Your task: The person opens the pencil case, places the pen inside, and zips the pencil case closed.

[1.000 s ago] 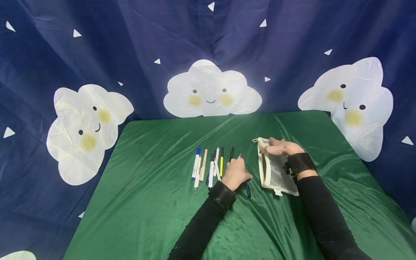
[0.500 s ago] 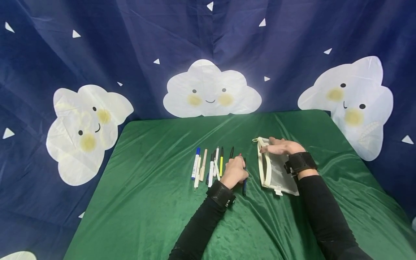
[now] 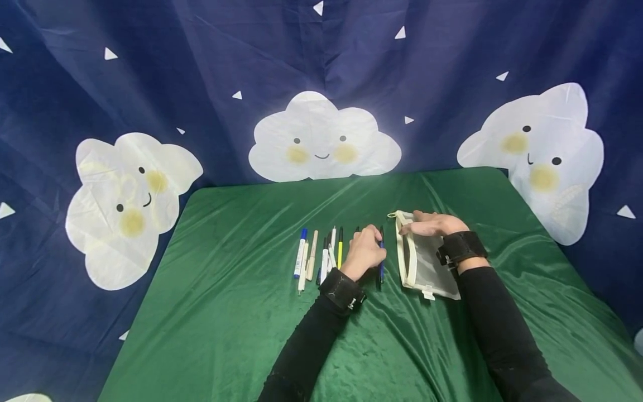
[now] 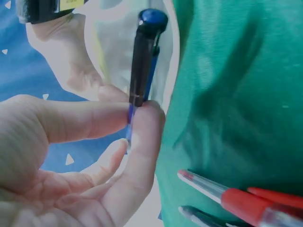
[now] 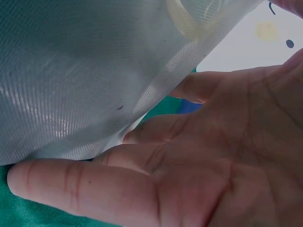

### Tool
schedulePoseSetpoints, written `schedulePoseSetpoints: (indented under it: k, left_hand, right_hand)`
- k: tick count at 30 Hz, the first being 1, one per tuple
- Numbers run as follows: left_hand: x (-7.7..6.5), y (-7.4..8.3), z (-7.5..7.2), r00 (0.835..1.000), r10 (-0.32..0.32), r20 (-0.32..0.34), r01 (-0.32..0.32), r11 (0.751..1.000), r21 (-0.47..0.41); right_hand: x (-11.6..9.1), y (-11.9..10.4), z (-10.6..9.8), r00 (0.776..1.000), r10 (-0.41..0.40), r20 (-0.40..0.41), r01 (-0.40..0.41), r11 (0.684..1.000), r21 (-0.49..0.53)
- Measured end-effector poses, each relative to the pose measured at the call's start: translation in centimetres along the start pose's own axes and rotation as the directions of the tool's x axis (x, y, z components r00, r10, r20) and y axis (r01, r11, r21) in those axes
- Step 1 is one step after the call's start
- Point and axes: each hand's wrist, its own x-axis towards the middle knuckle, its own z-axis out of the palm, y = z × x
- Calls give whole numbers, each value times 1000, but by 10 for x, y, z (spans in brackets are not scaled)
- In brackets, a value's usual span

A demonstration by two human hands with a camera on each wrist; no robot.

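A blue-and-black pen [image 4: 143, 64] is pinched between the thumb and index finger of my left hand [image 3: 364, 254]; in the head view this pen [image 3: 382, 268] stands out just right of the hand. Close by on the right lies a pale mesh pencil case [image 3: 433, 267], its zipped mouth parted and facing the left hand. My right hand [image 3: 436, 224] holds the far part of the case, with the thumb side at the mouth's rim. The right wrist view shows this hand's fingers [image 5: 71, 182] stretched along and under the mesh [image 5: 85, 85].
Left of the left hand lie several pens, among them a blue-capped marker [image 3: 300, 258], a beige pen [image 3: 312, 254] and a yellow one [image 3: 340, 245]. A red pen [image 4: 241, 203] lies below the left hand. Green cloth [image 3: 241, 329] covers the table; a cloud-patterned curtain [image 3: 216, 67] hangs behind.
My left hand has gathered the blue-and-black pen and moved slightly away from me with it, the pen now more upright in view. My right hand keeps its place on the pencil case.
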Motion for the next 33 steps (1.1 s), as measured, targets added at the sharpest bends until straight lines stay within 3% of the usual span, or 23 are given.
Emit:
schedulePoseSetpoints:
  k: [5, 11, 19, 33]
  left_hand:
    - [12, 3, 0, 1000, -23, 14, 25, 993, -118]
    - [25, 5, 4, 998, -50, 39, 58, 966, -254]
    - [39, 11, 14, 986, -140, 89, 165, 898, -408]
    - [47, 21, 32, 969, -193, 153, 246, 784, -569]
  right_hand:
    - [0, 1, -1, 1000, -3, 1, 3, 1000, 16]
    - [-2, 3, -1, 1000, 4, -4, -3, 999, 39]
    - [0, 2, -2, 1000, 7, 3, -7, 999, 52]
    - [2, 3, -4, 999, -5, 32, 2, 996, 85]
